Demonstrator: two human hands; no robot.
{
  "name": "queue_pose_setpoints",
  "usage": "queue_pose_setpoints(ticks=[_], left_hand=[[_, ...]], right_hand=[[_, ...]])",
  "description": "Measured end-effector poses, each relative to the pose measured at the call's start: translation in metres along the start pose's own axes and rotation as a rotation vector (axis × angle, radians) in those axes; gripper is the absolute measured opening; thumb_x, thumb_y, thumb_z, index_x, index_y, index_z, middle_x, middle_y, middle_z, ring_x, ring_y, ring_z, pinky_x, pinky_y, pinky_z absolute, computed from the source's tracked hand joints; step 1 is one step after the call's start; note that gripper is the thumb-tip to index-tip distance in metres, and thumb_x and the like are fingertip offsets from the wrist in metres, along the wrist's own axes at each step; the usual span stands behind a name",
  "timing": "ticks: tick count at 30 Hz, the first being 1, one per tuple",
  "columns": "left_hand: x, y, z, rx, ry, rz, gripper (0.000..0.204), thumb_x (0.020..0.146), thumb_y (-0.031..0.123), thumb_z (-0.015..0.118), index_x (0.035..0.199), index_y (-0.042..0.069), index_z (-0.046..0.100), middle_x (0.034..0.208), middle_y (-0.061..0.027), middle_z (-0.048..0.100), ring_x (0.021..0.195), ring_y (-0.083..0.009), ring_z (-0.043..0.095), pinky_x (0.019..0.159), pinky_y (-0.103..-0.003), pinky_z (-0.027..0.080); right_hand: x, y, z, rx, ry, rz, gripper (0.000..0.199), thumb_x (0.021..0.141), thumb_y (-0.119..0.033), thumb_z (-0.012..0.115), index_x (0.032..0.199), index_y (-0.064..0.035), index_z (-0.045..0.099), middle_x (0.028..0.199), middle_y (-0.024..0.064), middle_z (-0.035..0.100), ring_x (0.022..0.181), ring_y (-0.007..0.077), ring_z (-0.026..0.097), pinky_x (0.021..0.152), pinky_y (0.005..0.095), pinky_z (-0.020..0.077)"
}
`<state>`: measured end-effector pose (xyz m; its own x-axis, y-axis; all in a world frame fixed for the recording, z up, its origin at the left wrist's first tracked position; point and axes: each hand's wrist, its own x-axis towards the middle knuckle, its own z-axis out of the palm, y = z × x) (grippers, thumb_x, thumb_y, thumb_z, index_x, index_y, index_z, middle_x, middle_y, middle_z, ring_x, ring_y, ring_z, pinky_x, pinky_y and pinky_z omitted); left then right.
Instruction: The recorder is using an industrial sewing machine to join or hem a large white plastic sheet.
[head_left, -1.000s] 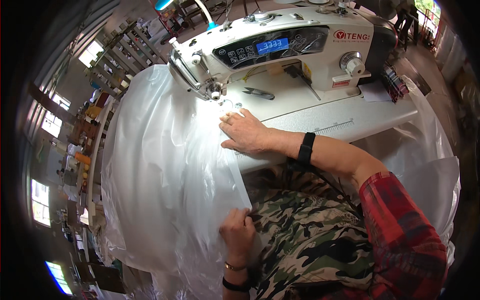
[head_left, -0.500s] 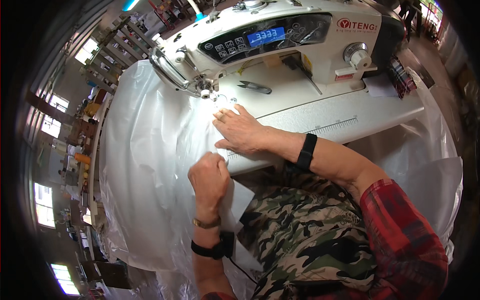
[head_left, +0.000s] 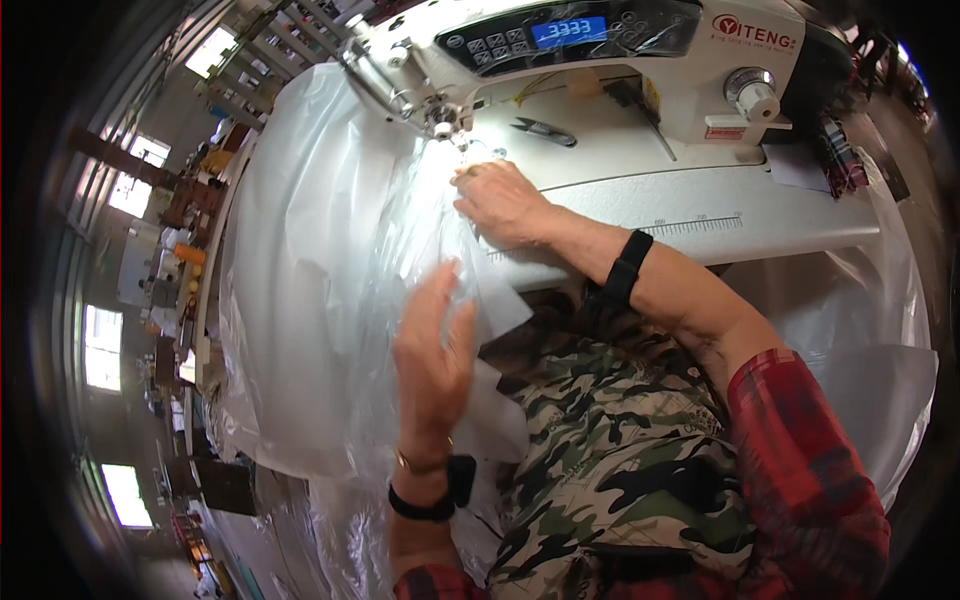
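Observation:
A large translucent white plastic sheet [head_left: 300,270] spreads over the left side of the sewing machine [head_left: 690,90] and hangs down in folds. Close to the lit needle area [head_left: 460,142], my right hand [head_left: 502,203] rests at the sheet's edge, its fingers curled and pinching the plastic; the fingertips are partly hidden. My left hand [head_left: 432,350] is off the edge, above the hanging folds nearer to me. Its thumb stands apart from the slightly blurred fingers, and nothing shows between them.
Thread snips [head_left: 545,131] lie on the machine bed behind my right hand. A dark, thin tool [head_left: 655,130] leans beneath the machine arm. Plaid cloth [head_left: 843,158] sits at the bed's right end. More plastic sheet [head_left: 850,310] hangs at the right. Cluttered shelving [head_left: 200,270] stands far left.
My left hand has let go of the sheet's edge, opened and drawn back toward me. The right hand stays near the needle, fingers more curled. The whole view has shifted, so the machine appears higher and farther right.

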<state>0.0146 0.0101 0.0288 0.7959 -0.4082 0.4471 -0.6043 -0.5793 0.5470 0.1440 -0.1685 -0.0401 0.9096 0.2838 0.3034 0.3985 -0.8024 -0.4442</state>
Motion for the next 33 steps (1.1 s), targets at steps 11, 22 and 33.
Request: queue_pose_setpoints(ticks=[11,22,33], left_hand=[[-0.179,-0.075,0.08,-0.002,-0.333,-0.298,0.051,0.093,0.016,0.059,0.141,0.002,0.046,0.144,-0.0236,0.045,0.132,-0.0359,0.044,0.112,-0.043,0.034],[-0.251,-0.296,-0.074,0.174,-0.2,-0.319,0.057,0.092,0.03,0.063,0.138,0.002,0.048,0.14,-0.0238,0.048,0.129,-0.0368,0.046,0.108,-0.041,0.037],[-0.194,-0.176,-0.014,0.871,-0.429,-0.09,0.043,0.091,0.039,0.064,0.114,0.003,0.064,0.109,-0.0192,0.065,0.099,-0.0351,0.062,0.084,-0.042,0.049]], right_hand=[[-0.122,-0.073,0.004,0.905,0.24,0.293,0.052,0.092,-0.024,0.067,0.127,0.0098,0.048,0.095,0.0143,0.065,0.081,0.0154,0.064,0.075,0.0282,0.0527],[-0.143,-0.06,0.066,1.347,0.051,0.479,0.021,0.093,-0.016,0.063,0.091,0.0047,0.067,0.078,0.0041,0.065,0.068,0.0085,0.06,0.064,0.0229,0.0528],[-0.134,-0.067,0.065,1.194,0.156,0.468,0.041,0.096,-0.034,0.06,0.1,0.0055,0.068,0.081,0.0067,0.067,0.075,0.0134,0.064,0.071,0.0273,0.0512]])
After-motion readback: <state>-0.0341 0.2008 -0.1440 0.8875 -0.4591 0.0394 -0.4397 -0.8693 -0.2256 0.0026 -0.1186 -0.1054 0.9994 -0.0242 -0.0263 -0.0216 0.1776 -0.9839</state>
